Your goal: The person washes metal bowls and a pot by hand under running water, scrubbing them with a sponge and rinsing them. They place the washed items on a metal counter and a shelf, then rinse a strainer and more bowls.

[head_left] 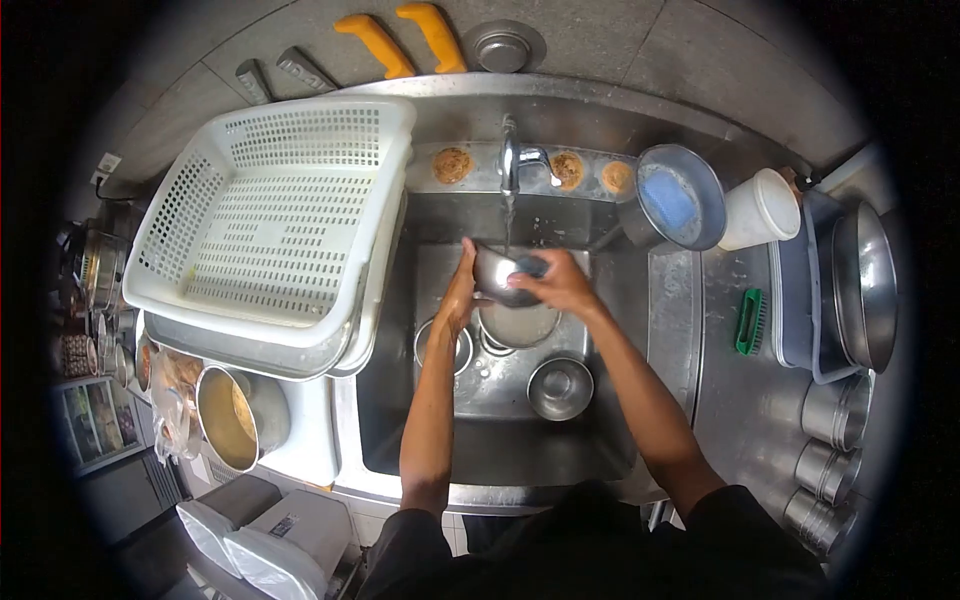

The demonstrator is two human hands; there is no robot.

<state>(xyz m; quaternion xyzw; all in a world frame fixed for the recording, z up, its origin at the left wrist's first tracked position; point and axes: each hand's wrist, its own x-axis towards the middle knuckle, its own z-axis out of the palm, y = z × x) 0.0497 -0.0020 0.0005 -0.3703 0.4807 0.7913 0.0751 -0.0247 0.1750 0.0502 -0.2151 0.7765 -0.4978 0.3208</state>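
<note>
Under the running faucet (510,165), a metal bowl (492,272) is held up over the sink (400,420). My left hand (462,285) is closed on the bowl's left side. A dark scrubber (532,266) is in my right hand (562,284), pressed to the bowl's right side; the fingers are curled round it. Beneath the hands a round, light-coloured piece (520,325) lies on the sink floor. One metal bowl (560,389) sits to the lower right, and another (443,346) is partly hidden behind my left forearm.
White perforated baskets (270,220) are stacked at the left, above a metal pot (240,415). On the right are a grey bowl with a blue sponge (668,198), a white container (762,210), a green brush (750,322) and metal pans (868,285). Orange-handled tools (375,45) hang behind.
</note>
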